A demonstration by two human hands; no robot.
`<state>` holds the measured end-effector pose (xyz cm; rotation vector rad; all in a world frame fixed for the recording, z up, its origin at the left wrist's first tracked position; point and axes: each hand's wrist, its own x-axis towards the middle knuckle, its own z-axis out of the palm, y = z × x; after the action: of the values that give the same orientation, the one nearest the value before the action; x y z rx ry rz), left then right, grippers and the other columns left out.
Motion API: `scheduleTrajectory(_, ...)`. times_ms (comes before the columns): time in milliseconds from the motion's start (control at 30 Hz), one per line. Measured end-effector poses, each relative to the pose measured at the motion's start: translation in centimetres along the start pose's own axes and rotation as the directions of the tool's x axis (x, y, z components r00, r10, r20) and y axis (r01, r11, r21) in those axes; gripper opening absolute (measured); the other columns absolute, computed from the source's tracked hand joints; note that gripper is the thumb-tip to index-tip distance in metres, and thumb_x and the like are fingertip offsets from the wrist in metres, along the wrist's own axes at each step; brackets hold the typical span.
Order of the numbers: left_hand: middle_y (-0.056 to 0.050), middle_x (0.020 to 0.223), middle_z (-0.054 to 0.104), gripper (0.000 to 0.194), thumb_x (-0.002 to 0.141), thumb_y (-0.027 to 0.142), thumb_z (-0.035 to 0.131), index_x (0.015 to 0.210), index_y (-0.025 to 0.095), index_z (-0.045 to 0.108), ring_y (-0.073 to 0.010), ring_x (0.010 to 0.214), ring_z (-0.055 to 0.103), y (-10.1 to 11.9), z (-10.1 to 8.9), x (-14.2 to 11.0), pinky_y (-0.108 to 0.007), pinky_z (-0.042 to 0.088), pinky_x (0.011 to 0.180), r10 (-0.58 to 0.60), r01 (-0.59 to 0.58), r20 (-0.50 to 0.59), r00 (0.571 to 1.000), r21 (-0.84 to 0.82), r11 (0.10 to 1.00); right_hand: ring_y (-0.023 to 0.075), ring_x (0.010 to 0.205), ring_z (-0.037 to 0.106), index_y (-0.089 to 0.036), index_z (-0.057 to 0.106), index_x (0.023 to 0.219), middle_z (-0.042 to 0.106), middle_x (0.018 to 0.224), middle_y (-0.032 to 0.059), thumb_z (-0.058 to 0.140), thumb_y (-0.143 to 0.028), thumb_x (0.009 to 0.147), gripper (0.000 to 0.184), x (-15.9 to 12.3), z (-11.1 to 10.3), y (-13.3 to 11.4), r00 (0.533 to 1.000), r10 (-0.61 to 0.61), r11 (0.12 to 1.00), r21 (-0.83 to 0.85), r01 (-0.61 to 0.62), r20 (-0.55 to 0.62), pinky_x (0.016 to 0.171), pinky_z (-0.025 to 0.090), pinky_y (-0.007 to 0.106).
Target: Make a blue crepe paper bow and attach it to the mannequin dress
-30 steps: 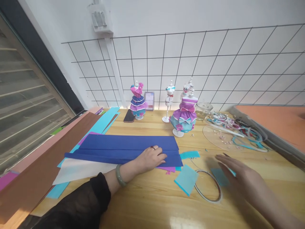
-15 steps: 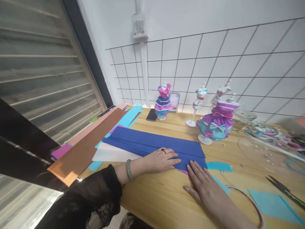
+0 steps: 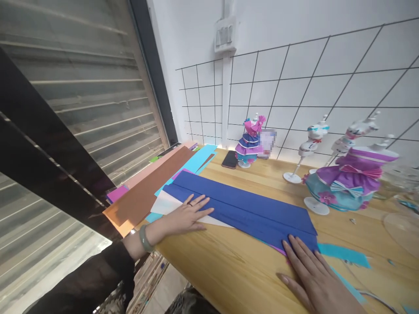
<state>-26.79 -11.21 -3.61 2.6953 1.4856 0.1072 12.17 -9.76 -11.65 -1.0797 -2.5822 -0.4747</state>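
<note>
A long dark blue sheet (image 3: 248, 205), creased along its length, lies across the wooden table. Fingers spread, my left hand (image 3: 188, 213) rests on the sheet's near left edge. My right hand (image 3: 310, 270) lies flat with its fingertips on the near right corner. From under the blue sheet stick out a white sheet (image 3: 165, 203) at the left and slivers of purple at the near edge. A turquoise strip (image 3: 345, 254) sits just past the right end. Whether the sheets are paper or cloth I cannot tell.
Brown sheets (image 3: 160, 183) and light blue sheets (image 3: 199, 161) are layered at the left. Behind stand a phone (image 3: 230, 159), a small dressed mannequin (image 3: 248, 150), a bare mannequin (image 3: 307, 146) and a larger dressed one (image 3: 347, 181). A ring (image 3: 376, 298) is partly visible at the lower right.
The view has swung left. My right hand has come from the right side onto the blue sheet's corner. My left hand has slid left along the sheet, its fingers spreading.
</note>
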Motion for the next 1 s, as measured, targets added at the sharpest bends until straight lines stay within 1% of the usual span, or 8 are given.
scheduleTrajectory(200,-0.004,0.149,0.005,0.059,0.087,0.055,0.027,0.14,0.032,0.013,-0.0239,0.137,0.004,-4.3,0.3,-2.7,-0.046,0.001,0.109,-0.234,0.237,0.081,0.969,-0.029,0.971,0.0334,0.123,0.041,-0.007,0.051,0.125,0.04,0.136,0.0186,0.038,-0.06,0.081,0.07,-0.1,-0.1,0.2,0.999,-0.044,0.999,-0.029,0.044,-0.009,0.092,0.041,0.052)
scheduleTrajectory(333,-0.001,0.149,0.004,0.059,0.087,0.057,0.024,0.14,0.034,0.013,-0.0242,0.137,0.0,-5.7,0.5,-3.8,-0.047,-0.003,0.108,-0.362,0.363,0.059,0.93,0.005,0.932,0.0325,0.124,0.038,-0.008,0.05,0.127,0.037,0.138,0.0174,0.037,-0.06,0.082,0.07,-0.3,-0.2,0.2,0.998,-0.069,0.997,-0.046,0.069,0.002,0.092,0.041,0.052)
scheduleTrajectory(633,-0.002,0.149,0.002,0.06,0.086,0.06,0.021,0.14,0.035,0.011,-0.025,0.137,-0.001,-6.1,0.3,-4.1,-0.05,0.0,0.107,-0.422,0.423,0.095,0.902,0.011,0.906,0.0313,0.125,0.037,-0.011,0.051,0.126,0.039,0.137,0.0145,0.036,-0.061,0.082,0.068,-0.1,-0.6,-0.2,0.998,0.009,1.0,-0.009,-0.008,0.06,0.097,0.036,0.051)
scheduleTrajectory(767,-0.009,0.148,0.006,0.071,0.082,0.065,0.021,0.14,0.025,0.018,-0.0301,0.136,-0.003,-3.6,0.3,-2.4,-0.054,0.0,0.106,-0.521,0.519,0.016,0.854,0.058,0.853,0.0313,0.125,0.037,-0.011,0.051,0.126,0.04,0.137,0.0147,0.037,-0.061,0.081,0.068,0.1,-0.8,-0.3,0.995,0.04,0.999,0.024,-0.042,0.087,0.099,0.033,0.051)
scheduleTrajectory(800,-0.01,0.148,0.005,0.073,0.082,0.066,0.021,0.141,0.022,0.018,-0.0303,0.136,-0.003,-2.3,0.3,-1.6,-0.054,-0.001,0.106,-0.5,0.5,-0.016,0.866,0.064,0.863,0.0311,0.125,0.037,-0.011,0.051,0.126,0.04,0.137,0.0147,0.037,-0.061,0.081,0.068,0.1,-0.8,-0.3,0.995,0.045,0.999,0.027,-0.047,0.093,0.1,0.033,0.051)
scheduleTrajectory(833,-0.01,0.148,0.005,0.073,0.082,0.065,0.021,0.141,0.022,0.016,-0.0292,0.136,-0.003,-0.8,0.4,-0.7,-0.053,-0.001,0.107,-0.435,0.436,-0.021,0.9,0.06,0.898,0.0309,0.125,0.037,-0.012,0.051,0.126,0.04,0.137,0.0147,0.037,-0.061,0.081,0.069,0.2,-0.8,-0.3,0.994,0.047,0.998,0.028,-0.05,0.097,0.1,0.032,0.051)
scheduleTrajectory(900,-0.009,0.149,0.007,0.075,0.081,0.066,0.022,0.141,0.023,0.013,-0.0269,0.137,-0.001,2.3,0.5,1.0,-0.051,0.001,0.108,-0.254,0.253,0.016,0.967,0.022,0.967,0.0306,0.126,0.037,-0.011,0.05,0.127,0.039,0.137,0.0148,0.037,-0.061,0.082,0.069,0.2,-0.8,-0.3,0.994,0.046,0.999,0.025,-0.048,0.1,0.101,0.031,0.051)
scheduleTrajectory(1000,-0.006,0.149,0.007,0.071,0.082,0.066,0.021,0.141,0.028,0.011,-0.0241,0.137,0.0,5.8,0.7,2.7,-0.049,0.003,0.109,0.002,0.003,0.08,0.997,-0.065,0.998,0.0307,0.126,0.036,-0.01,0.049,0.128,0.038,0.138,0.0153,0.037,-0.061,0.082,0.07,0.2,-0.8,-0.3,0.995,0.038,0.999,0.017,-0.04,0.093,0.101,0.032,0.051)
